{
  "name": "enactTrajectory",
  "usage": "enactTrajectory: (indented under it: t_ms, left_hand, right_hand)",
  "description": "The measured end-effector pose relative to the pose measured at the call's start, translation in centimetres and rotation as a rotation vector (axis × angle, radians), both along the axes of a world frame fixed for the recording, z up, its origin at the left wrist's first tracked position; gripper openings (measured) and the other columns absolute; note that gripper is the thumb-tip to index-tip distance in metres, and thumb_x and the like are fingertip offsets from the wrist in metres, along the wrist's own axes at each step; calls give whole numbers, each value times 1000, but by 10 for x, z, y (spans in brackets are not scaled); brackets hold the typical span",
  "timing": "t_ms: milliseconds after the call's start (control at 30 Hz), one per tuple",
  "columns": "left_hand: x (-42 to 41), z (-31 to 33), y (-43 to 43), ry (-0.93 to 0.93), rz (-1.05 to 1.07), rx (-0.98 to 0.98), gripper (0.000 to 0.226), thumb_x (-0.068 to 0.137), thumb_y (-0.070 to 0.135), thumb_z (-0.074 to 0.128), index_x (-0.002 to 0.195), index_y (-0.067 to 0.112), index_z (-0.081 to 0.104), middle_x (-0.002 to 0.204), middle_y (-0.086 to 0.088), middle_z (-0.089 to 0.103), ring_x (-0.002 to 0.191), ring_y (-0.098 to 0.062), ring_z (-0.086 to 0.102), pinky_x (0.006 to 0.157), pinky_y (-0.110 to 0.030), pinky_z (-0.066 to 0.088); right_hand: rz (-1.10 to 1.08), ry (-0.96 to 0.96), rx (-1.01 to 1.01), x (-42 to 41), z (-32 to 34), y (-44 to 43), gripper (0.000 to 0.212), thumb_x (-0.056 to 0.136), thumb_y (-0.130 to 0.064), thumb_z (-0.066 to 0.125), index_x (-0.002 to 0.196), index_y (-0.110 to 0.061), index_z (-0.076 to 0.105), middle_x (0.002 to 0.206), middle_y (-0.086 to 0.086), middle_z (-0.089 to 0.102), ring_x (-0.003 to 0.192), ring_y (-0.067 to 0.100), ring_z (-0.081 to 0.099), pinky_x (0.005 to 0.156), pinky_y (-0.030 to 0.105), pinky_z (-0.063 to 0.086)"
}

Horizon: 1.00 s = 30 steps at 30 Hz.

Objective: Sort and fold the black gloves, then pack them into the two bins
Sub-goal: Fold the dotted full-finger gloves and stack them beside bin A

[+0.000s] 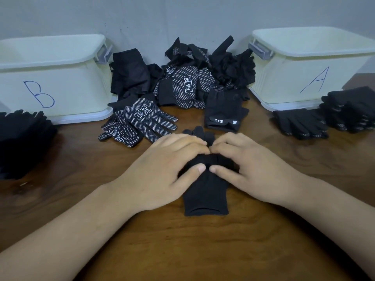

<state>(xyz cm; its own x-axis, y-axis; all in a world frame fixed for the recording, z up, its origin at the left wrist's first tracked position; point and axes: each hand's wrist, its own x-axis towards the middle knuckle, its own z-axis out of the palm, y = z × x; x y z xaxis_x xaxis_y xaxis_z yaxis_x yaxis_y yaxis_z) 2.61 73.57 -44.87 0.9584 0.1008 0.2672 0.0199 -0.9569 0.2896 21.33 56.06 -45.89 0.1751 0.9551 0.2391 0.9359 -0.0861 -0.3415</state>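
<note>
A plain black glove [205, 195] lies on the wooden table in front of me, cuff toward me, fingertips poking out beyond my hands. My left hand [162, 169] and my right hand [249, 165] both pinch its bunched middle between thumb and fingers. Behind it lie white-dotted gloves [142, 120], a fingerless glove marked 5.11 [224, 112] and a tangled pile of black gloves [192, 74]. Bin B [60, 88] stands at the left, bin A [294, 78] at the right.
A stack of black gloves [22, 138] sits at the far left in front of bin B. Another stack [349, 110] and a flat glove [300, 123] lie in front of bin A. A grey wall runs behind everything.
</note>
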Motion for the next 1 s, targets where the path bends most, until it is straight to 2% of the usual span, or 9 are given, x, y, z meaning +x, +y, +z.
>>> enactTrajectory:
  t_ms: [100, 200, 400, 533, 600, 667, 767, 900, 1000]
  left_hand:
    - [8, -7, -3, 166, 61, 8, 52, 111, 48, 32, 161, 35, 29, 169, 20, 30, 158, 7, 10, 132, -35, 5]
    - [11, -13, 1, 199, 139, 28, 57, 109, 53, 26, 162, 32, 24, 175, 16, 17, 159, 5, 1, 133, -39, 2]
    - [20, 0, -2, 167, 231, -113, 58, 112, 42, 36, 166, 29, 20, 173, 11, 24, 157, 3, 5, 129, -25, 1]
    - [33, -6, -4, 250, 160, 25, 65, 111, 49, 32, 169, 29, 12, 177, 11, 10, 162, -3, -4, 133, -35, -1]
    - [37, -8, -4, 288, 168, 58, 66, 110, 54, 28, 169, 29, 12, 178, 10, 5, 162, -5, -6, 133, -39, 0]
    - [39, -6, -4, 247, 171, 67, 63, 110, 53, 26, 168, 31, 17, 177, 12, 7, 162, -7, -5, 133, -42, 1]
    - [44, -4, -6, 217, 128, 86, 62, 110, 56, 25, 168, 35, 17, 176, 17, 3, 162, -6, -10, 133, -42, -1]
    - [49, -10, -10, 366, 111, 89, 71, 107, 65, 17, 170, 35, 5, 176, 18, -9, 160, -3, -17, 133, -45, -4]
    - [45, -7, -10, 270, 117, 37, 67, 110, 61, 21, 170, 34, 8, 176, 19, -2, 160, 1, -12, 132, -44, -5]
  right_hand:
    - [-25, -17, -47, 1, -3, 1, 52, 101, -61, 52, 143, -31, 60, 137, -22, 49, 122, 2, 47, 105, 24, 44]
    - [-28, -2, -53, 1, -3, 1, 57, 100, -64, 50, 146, -32, 59, 139, -22, 48, 123, 1, 45, 105, 19, 39]
    - [-19, 54, -66, 3, 0, 0, 58, 97, -64, 56, 145, -32, 61, 138, -24, 52, 124, -2, 45, 106, 19, 40]
    - [-76, 324, 119, 13, 2, -3, 30, 99, -34, 73, 129, -29, 71, 125, -19, 64, 121, 1, 62, 103, 15, 47]
    - [-145, 408, 210, 18, 4, -4, 23, 102, -14, 70, 121, -26, 74, 118, -17, 67, 114, 0, 66, 100, 15, 50]
    - [-212, 428, 210, 22, 5, -3, 25, 102, -7, 66, 115, -27, 75, 114, -19, 70, 109, -3, 67, 97, 13, 50]
    - [-190, 477, 154, 22, 9, -5, 19, 100, -12, 71, 103, -30, 77, 105, -17, 74, 101, 0, 70, 91, 13, 51]
    - [-57, 411, 89, 14, 17, -10, 10, 91, -27, 83, 84, -29, 77, 92, -10, 71, 89, 12, 68, 82, 28, 55]
    - [-17, 410, 50, 12, 17, -11, 13, 87, -31, 88, 81, -29, 77, 91, -9, 70, 93, 15, 66, 82, 28, 52]
